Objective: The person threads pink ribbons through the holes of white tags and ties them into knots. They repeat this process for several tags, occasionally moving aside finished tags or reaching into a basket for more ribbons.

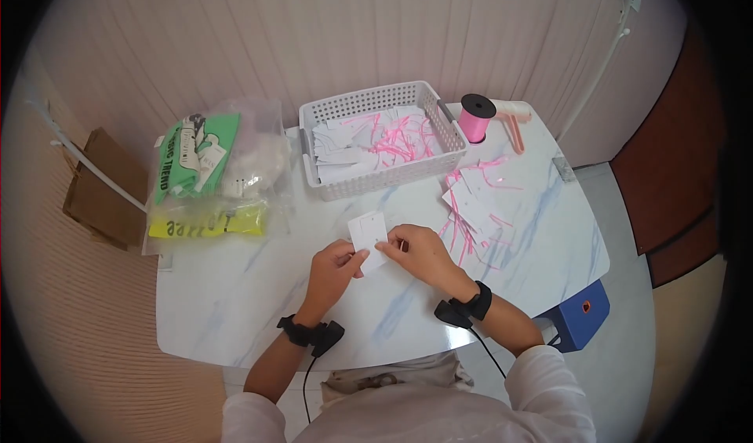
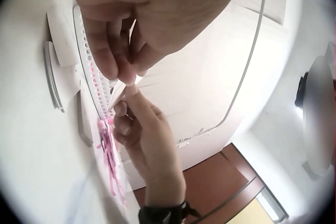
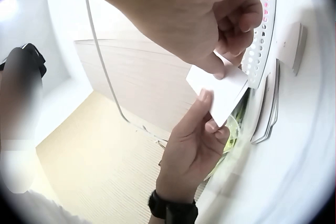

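Above the front middle of the table, both hands hold a small white card (image 1: 367,228). My left hand (image 1: 332,275) pinches its lower left edge, thumb on the face. From the other side my right hand (image 1: 426,256) pinches its right edge between thumb and fingers. Seen in the right wrist view, the white card (image 3: 227,97) is tilted, with a thumb of each hand on its face. The left wrist view catches the card (image 2: 119,91) nearly edge-on, mostly covered by fingers. A pile of white tags with pink ribbons (image 1: 474,204) lies right of my right hand.
A white perforated basket (image 1: 376,184) behind the hands holds white cards and pink ribbons. Right of it stand a pink ribbon spool (image 1: 475,120) and a pink-handled tool (image 1: 515,133). Clear plastic bags (image 1: 259,161) with green and yellow prints lie at left.
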`<state>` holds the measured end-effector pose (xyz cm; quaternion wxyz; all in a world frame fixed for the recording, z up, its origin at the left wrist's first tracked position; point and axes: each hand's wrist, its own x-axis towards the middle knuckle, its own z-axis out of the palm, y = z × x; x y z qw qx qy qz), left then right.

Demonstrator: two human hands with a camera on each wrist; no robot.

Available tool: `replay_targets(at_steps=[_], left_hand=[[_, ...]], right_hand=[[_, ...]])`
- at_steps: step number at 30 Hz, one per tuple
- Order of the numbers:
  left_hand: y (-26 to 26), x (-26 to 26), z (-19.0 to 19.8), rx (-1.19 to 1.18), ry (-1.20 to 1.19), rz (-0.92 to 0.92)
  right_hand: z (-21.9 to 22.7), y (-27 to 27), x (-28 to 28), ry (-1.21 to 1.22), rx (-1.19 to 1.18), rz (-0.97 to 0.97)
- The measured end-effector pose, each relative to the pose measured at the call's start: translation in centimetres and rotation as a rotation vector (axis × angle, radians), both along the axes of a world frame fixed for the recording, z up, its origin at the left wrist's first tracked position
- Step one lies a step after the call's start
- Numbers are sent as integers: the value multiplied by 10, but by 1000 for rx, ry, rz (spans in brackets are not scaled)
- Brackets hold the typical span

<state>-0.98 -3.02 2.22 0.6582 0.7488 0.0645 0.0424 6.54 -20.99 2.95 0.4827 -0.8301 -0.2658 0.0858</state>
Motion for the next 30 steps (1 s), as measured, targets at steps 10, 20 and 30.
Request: replay_targets(at_steps=[10,20,30], left_hand=[[-15,-13,-7,-115,58,-125],[-16,-17,0,-68,79,-112],[-16,-20,-2,-81,39,-126]], right_hand=[[-1,-8,7,269,235,19],[-2,-4,-3,427,284,38],[-8,-1,-6,439,395,37]])
